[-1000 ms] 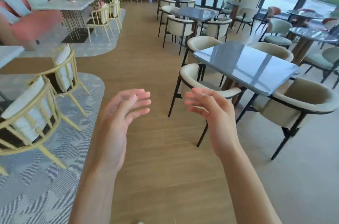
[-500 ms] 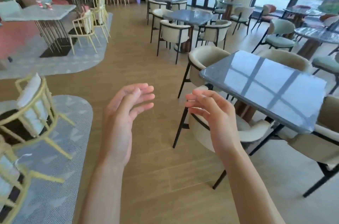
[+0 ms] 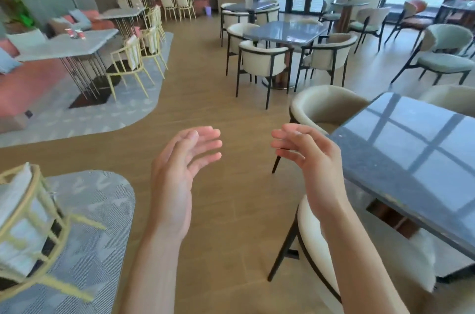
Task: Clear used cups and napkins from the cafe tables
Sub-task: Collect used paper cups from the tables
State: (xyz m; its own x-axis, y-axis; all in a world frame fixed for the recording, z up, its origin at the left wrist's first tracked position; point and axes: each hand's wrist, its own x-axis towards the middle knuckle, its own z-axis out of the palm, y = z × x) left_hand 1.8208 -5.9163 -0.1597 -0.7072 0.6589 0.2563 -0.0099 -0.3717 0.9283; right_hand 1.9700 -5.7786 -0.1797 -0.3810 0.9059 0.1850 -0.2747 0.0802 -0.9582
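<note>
Grey marble bench [image 3: 64, 43] far left carries small red items [image 3: 74, 32], maybe cups, too blurred to tell. Left hand [image 3: 180, 172], right hand [image 3: 311, 162] spread, empty. Likely light, crushable; grasp mid-wall.

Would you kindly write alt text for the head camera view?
Two empty open hands, left hand and right hand, are raised over a wooden cafe floor, beside a glossy dark table with cream chairs; no cups or napkins are clearly visible.
</note>
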